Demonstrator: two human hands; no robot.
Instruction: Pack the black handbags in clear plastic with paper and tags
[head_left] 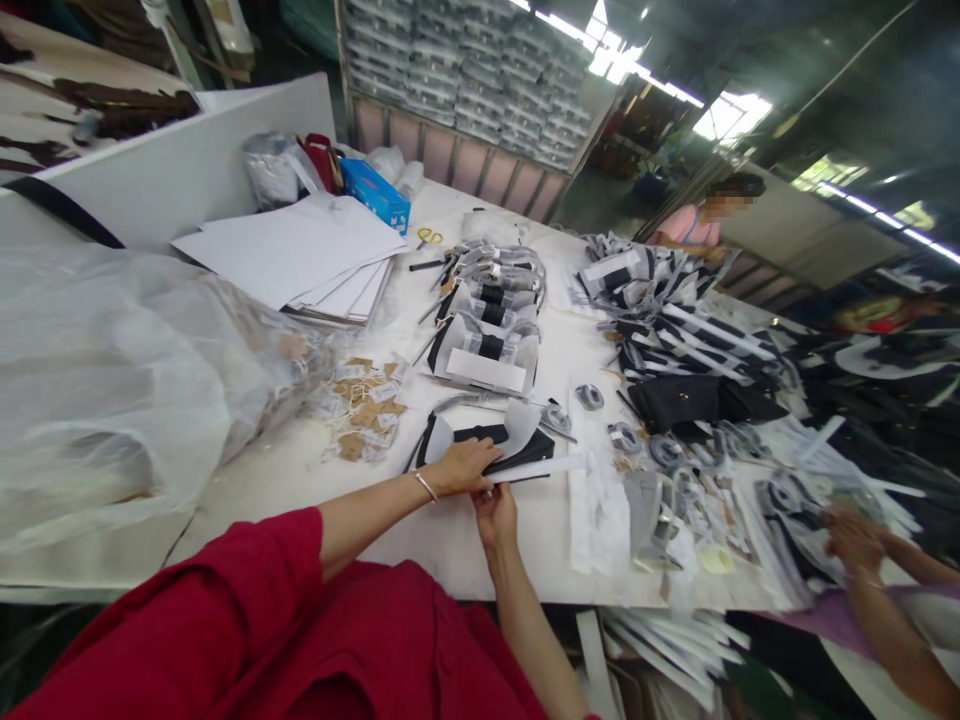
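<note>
A black bag [529, 450] with pale grey wrapping lies on the white table, close in front of me. My left hand [465, 466] rests on it, fingers bent over its front edge at a white strip [536, 469]. Below that edge, my right hand [495, 510] is palm up, its fingertips curled against the strip's left end. Just beyond is a wrapped bag with a white band [486, 370], first in a row of similar bags [495, 270]. Brown tags with strings [367, 412] are heaped left of the bag.
Clear plastic sheeting [112, 380] covers the left side, with white sheets [300, 245] and a blue box [375, 193] behind it. Rolled straps [590, 397] and piled black bags [682, 400] lie to the right. Another person's hands [855, 540] work at far right; someone sits farther back.
</note>
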